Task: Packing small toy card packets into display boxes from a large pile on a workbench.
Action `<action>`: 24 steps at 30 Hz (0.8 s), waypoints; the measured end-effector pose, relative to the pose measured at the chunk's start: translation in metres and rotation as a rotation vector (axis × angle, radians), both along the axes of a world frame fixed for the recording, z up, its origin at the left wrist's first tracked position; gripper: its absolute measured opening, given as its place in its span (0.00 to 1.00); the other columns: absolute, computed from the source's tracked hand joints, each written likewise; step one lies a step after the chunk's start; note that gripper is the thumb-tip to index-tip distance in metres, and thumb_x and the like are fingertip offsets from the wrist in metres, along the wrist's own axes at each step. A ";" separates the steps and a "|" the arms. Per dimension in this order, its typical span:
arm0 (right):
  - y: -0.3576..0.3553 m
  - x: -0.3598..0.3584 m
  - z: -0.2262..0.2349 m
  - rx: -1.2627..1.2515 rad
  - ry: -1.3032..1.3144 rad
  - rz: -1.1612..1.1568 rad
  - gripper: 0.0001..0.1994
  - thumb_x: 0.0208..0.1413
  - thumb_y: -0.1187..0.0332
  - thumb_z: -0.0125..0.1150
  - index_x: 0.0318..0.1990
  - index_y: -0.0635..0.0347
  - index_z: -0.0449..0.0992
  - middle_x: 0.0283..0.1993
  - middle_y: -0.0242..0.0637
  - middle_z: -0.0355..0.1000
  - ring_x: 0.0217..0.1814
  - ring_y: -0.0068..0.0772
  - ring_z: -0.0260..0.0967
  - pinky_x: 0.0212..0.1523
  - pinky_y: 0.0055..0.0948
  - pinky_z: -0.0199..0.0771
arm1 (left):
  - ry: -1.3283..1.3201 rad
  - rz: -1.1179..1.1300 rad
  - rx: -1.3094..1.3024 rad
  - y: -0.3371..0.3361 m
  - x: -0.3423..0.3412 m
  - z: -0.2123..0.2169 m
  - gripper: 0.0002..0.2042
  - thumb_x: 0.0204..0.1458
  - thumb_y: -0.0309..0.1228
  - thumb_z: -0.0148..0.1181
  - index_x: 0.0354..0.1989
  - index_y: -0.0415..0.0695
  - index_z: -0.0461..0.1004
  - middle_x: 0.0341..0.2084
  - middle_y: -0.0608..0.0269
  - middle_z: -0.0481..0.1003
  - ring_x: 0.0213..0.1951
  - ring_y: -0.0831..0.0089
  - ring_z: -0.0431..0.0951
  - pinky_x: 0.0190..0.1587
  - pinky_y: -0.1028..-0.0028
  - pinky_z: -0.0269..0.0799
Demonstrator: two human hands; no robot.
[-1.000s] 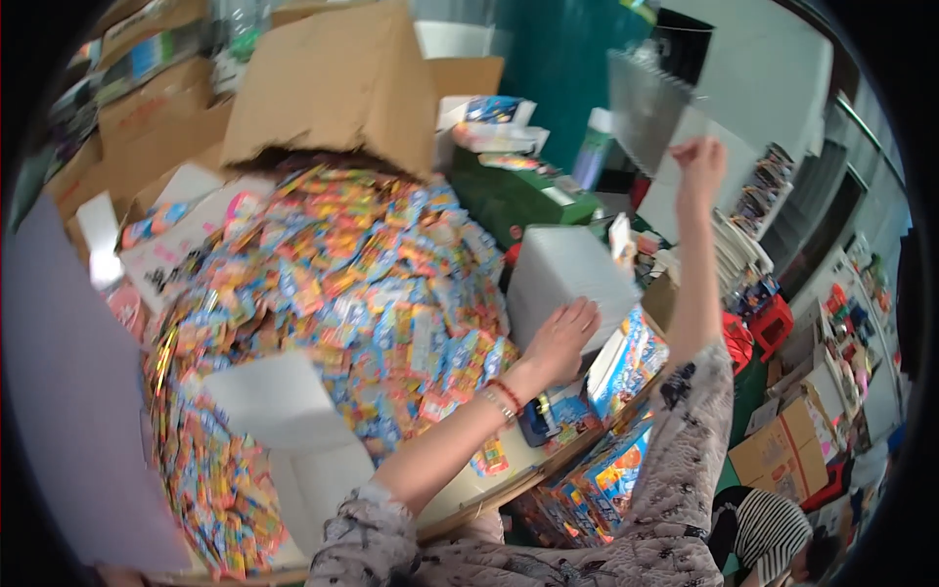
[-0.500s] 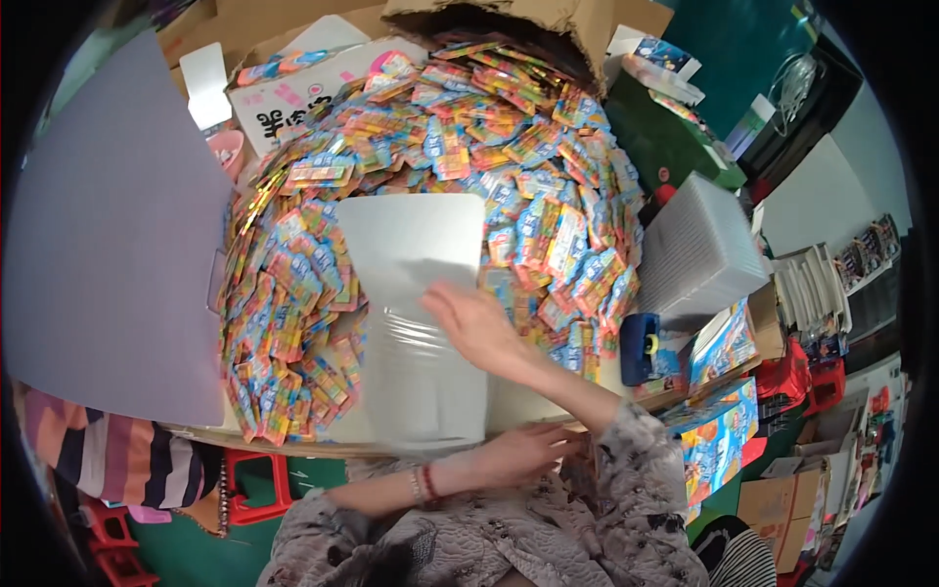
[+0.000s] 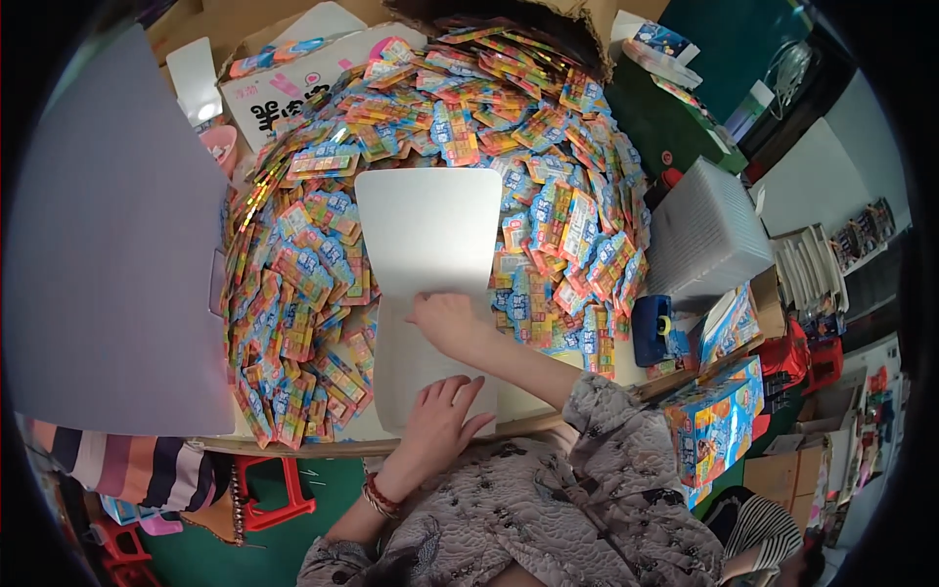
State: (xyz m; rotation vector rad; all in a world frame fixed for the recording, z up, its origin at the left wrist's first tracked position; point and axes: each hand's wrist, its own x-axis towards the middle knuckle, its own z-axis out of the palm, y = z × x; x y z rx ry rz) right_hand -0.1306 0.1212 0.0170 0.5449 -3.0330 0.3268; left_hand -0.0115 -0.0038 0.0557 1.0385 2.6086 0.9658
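Observation:
A long white card (image 3: 430,210) lies in front of me, bent across its middle so that its far part tilts up and its near part dips. My right hand (image 3: 445,323) rests at the bend, fingers curled; whether it grips anything is hidden. Over the card's near end is my left hand (image 3: 442,421), fingers spread and holding nothing, a bracelet (image 3: 380,497) round its wrist. Around the card, on three sides, spreads a heap of small flat colourful packets (image 3: 562,230), mostly blue, orange and yellow.
A tall grey panel (image 3: 117,264) stands at the left. On the right are a clear plastic-like stack (image 3: 706,220), a blue tape dispenser (image 3: 649,333) and a printed blue box (image 3: 719,426). Behind the heap stands a white carton (image 3: 269,103). A red stool (image 3: 274,494) is below the table's edge.
The card has shifted slightly right and away, and is now bent. My left hand has risen from below the table edge onto its near end. The right hand has moved slightly nearer me.

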 end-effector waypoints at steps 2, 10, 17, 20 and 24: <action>0.002 -0.015 0.000 -0.074 -0.071 -0.037 0.18 0.57 0.52 0.56 0.37 0.61 0.73 0.27 0.44 0.74 0.29 0.48 0.76 0.30 0.40 0.77 | 0.105 0.062 0.012 0.006 0.007 -0.005 0.24 0.56 0.36 0.56 0.61 0.45 0.62 0.51 0.54 0.66 0.54 0.55 0.66 0.60 0.55 0.55; 0.001 0.007 -0.071 0.100 0.234 0.082 0.24 0.49 0.57 0.62 0.50 0.61 0.71 0.49 0.46 0.67 0.53 0.41 0.69 0.49 0.45 0.71 | 0.025 -0.015 -0.215 -0.005 0.006 -0.041 0.32 0.58 0.49 0.49 0.68 0.48 0.52 0.63 0.46 0.57 0.65 0.45 0.56 0.64 0.45 0.49; 0.104 0.053 0.128 0.037 0.152 -0.131 0.15 0.50 0.72 0.56 0.48 0.57 0.74 0.44 0.38 0.75 0.48 0.42 0.72 0.48 0.38 0.72 | -0.255 -0.137 -0.385 -0.016 0.000 -0.029 0.33 0.60 0.53 0.42 0.68 0.47 0.51 0.65 0.39 0.52 0.66 0.40 0.51 0.63 0.45 0.52; 0.249 0.054 0.153 -0.330 0.700 -0.544 0.14 0.58 0.69 0.51 0.50 0.65 0.73 0.52 0.50 0.72 0.57 0.53 0.66 0.59 0.45 0.63 | -0.198 -0.167 -0.444 -0.002 0.004 -0.029 0.33 0.60 0.54 0.41 0.67 0.45 0.53 0.65 0.38 0.54 0.65 0.38 0.53 0.63 0.46 0.53; 0.460 0.047 0.157 0.019 0.153 -0.976 0.32 0.65 0.43 0.29 0.67 0.56 0.57 0.71 0.44 0.53 0.75 0.53 0.40 0.70 0.54 0.41 | -0.099 -0.124 -0.410 0.038 0.005 -0.020 0.30 0.61 0.52 0.42 0.66 0.45 0.57 0.63 0.41 0.58 0.63 0.42 0.58 0.63 0.48 0.53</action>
